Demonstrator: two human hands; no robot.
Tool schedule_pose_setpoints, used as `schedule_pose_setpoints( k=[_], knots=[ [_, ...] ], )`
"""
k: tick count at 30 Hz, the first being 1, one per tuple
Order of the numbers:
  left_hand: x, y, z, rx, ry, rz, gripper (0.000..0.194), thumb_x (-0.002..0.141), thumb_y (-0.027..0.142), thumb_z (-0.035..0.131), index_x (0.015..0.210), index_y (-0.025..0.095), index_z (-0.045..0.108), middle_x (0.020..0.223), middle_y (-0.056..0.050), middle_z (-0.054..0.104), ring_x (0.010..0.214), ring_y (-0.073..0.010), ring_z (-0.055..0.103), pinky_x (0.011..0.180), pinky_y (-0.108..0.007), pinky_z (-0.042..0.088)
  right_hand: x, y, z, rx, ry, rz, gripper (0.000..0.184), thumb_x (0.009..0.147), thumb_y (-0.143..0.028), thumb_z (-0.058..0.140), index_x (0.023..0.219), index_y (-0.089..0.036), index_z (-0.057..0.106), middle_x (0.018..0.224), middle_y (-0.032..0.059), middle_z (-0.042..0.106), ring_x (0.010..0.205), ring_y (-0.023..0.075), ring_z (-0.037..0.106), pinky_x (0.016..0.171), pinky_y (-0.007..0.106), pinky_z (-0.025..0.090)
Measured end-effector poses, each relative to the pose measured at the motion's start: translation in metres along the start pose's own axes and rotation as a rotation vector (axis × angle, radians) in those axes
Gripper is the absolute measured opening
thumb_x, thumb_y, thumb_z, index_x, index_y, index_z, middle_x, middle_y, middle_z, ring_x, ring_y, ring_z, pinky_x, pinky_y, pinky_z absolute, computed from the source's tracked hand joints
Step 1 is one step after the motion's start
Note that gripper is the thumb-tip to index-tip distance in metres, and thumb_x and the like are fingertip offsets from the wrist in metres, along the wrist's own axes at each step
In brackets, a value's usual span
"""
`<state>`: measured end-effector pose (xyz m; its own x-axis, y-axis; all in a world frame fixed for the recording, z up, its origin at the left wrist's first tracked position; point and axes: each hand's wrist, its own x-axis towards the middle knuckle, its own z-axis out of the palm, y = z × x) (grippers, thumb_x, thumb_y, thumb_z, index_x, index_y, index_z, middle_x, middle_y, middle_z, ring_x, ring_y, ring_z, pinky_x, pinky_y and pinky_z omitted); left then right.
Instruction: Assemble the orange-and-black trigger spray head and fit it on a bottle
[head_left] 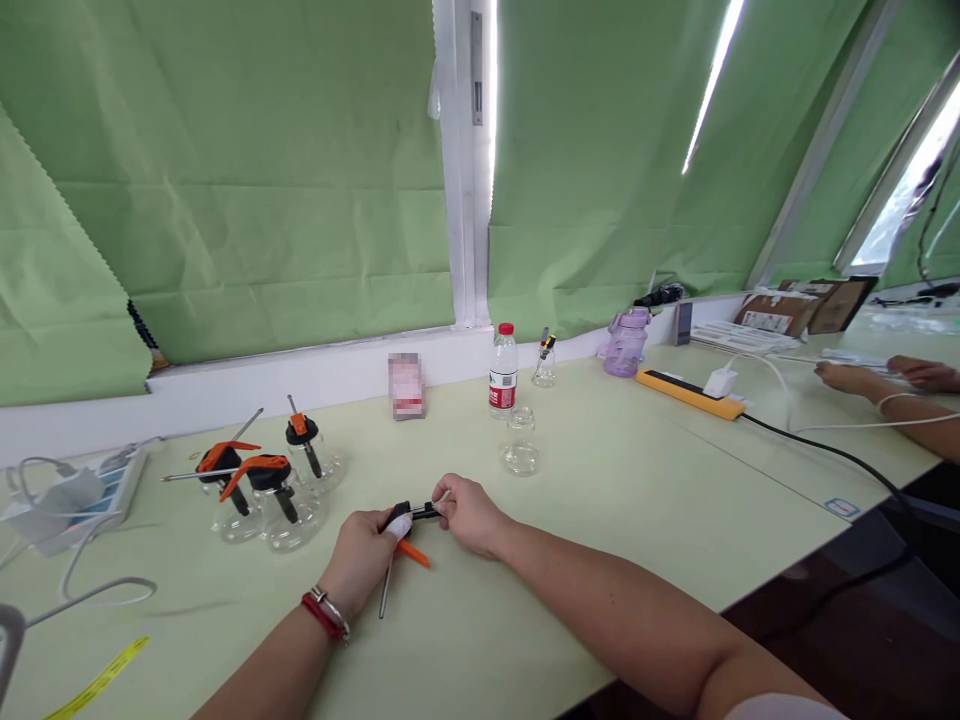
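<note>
My left hand (365, 562) is closed round a black bottle top (400, 516) with an orange lever (413, 553) and a thin metal rod (386, 592) pointing down toward me. My right hand (466, 512) pinches the far end of its black stem (425, 510); the fingertips hide that end. Both hands are low over the table. To the left stand three glass bottles (294, 528), fitted with similar black tops and orange levers. An uncapped clear glass bottle (520, 455) stands beyond my right hand.
A red-capped water bottle (503, 375), a small glass jar holding tools (545, 372) and a purple drinking bottle (626, 343) stand along the back. A yellow power strip (690, 394) trails a black cable at right. Another person's hands (851, 380) rest farther right. A white power strip (112, 500) lies left.
</note>
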<state>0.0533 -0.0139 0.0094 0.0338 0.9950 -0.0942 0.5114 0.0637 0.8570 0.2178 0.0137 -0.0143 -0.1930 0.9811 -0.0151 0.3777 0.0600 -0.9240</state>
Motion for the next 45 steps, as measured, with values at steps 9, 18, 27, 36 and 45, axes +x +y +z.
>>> schedule_pose_setpoints(
  k=[9, 18, 27, 36, 45],
  knots=[
    [-0.0025, 0.0021, -0.0009, 0.020, -0.006, -0.001, 0.041, 0.066, 0.056, 0.053, 0.061, 0.015, 0.058, 0.048, 0.006, 0.037, 0.048, -0.0107, 0.031, 0.047, -0.024, 0.024, -0.0036, -0.0028, -0.0016, 0.021, -0.004, 0.007, 0.014, 0.081, -0.012, 0.049, 0.090, -0.018, 0.058, 0.063, -0.0011, 0.056, 0.054, 0.0088, 0.047, 0.051, 0.019, 0.035],
    [-0.0049, 0.0038, 0.0025, 0.074, 0.050, 0.039, 0.036, 0.065, 0.052, 0.053, 0.055, 0.017, 0.054, 0.049, 0.006, 0.033, 0.048, -0.0106, 0.028, 0.047, -0.024, 0.022, 0.0024, 0.0006, 0.0005, -0.101, -0.017, -0.013, 0.015, 0.081, -0.017, 0.050, 0.079, -0.017, 0.064, 0.063, 0.0013, 0.057, 0.057, 0.0103, 0.048, 0.054, 0.021, 0.036],
    [-0.0034, 0.0046, -0.0006, 0.104, 0.038, 0.055, 0.038, 0.068, 0.051, 0.050, 0.060, 0.015, 0.060, 0.047, 0.005, 0.039, 0.047, -0.0108, 0.032, 0.048, -0.024, 0.023, -0.0033, -0.0017, -0.0008, -0.018, -0.008, -0.028, 0.014, 0.082, -0.014, 0.048, 0.090, -0.018, 0.059, 0.063, -0.0009, 0.056, 0.055, 0.0095, 0.048, 0.053, 0.020, 0.035],
    [-0.0048, 0.0066, -0.0020, 0.122, 0.035, 0.058, 0.040, 0.068, 0.053, 0.049, 0.057, 0.015, 0.058, 0.046, 0.005, 0.039, 0.046, -0.0109, 0.031, 0.048, -0.025, 0.022, -0.0046, -0.0026, -0.0012, -0.007, 0.000, -0.018, 0.014, 0.082, -0.014, 0.048, 0.088, -0.017, 0.059, 0.063, -0.0007, 0.057, 0.056, 0.0100, 0.049, 0.053, 0.021, 0.035],
    [-0.0066, 0.0076, 0.0004, 0.128, 0.048, 0.079, 0.037, 0.067, 0.052, 0.049, 0.055, 0.018, 0.054, 0.049, 0.005, 0.037, 0.049, -0.0117, 0.030, 0.050, -0.025, 0.024, 0.0000, 0.0047, 0.0019, -0.047, 0.002, -0.042, 0.010, 0.081, -0.015, 0.050, 0.085, -0.017, 0.059, 0.063, 0.0001, 0.057, 0.057, 0.0104, 0.049, 0.054, 0.021, 0.037]
  ],
)
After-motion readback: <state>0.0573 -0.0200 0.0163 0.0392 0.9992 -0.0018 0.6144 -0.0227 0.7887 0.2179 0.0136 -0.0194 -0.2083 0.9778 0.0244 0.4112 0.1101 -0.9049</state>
